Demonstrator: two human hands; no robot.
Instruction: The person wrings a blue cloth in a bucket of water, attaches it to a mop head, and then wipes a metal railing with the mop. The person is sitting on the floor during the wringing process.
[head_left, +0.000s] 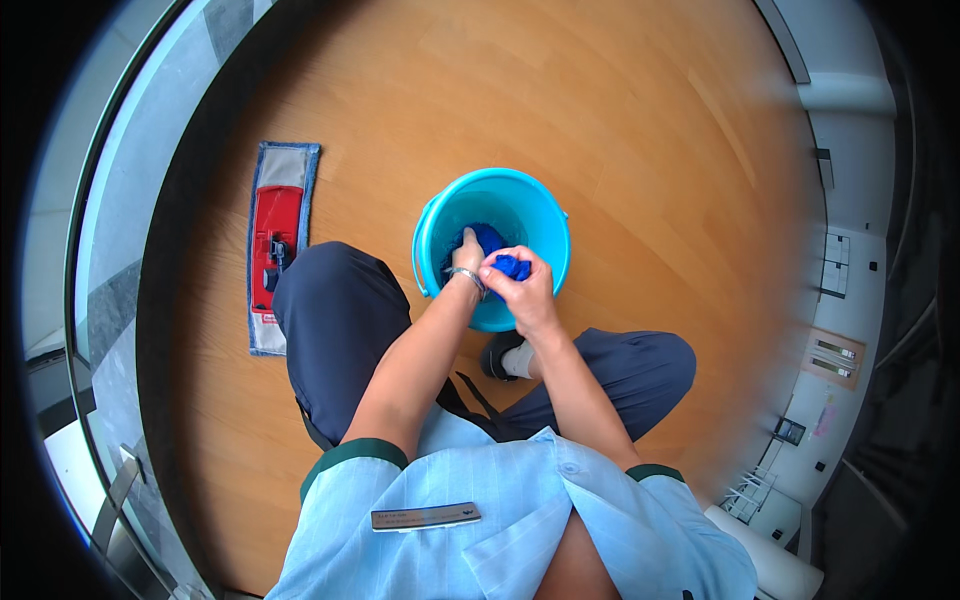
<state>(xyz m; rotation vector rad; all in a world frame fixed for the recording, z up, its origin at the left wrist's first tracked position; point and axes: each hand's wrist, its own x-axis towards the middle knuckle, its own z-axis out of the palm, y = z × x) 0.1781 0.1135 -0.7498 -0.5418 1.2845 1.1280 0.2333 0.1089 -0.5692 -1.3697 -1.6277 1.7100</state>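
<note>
A turquoise plastic bucket (544, 202) stands on the floor between my knees. Inside it, bunched blue cloth (489, 238) lies against my left hand (469, 255), which reaches below the rim and grips the cloth. Part of the left fingers is hidden by the fabric. My right hand (534, 294) is closed around a crumpled bright blue end of cloth (511, 267) over the near side of the bucket. Both hands are close together, the right one beside the left wrist with its bracelet (469, 276).
A flat mop head (279, 206) with a red plate and blue-edged pad lies to the left, beside my left knee (337, 300). Wood flooring (637, 150) surrounds the bucket. A dark border and glass panel (112, 187) run along the left. White cabinets or walls (847, 247) line the right.
</note>
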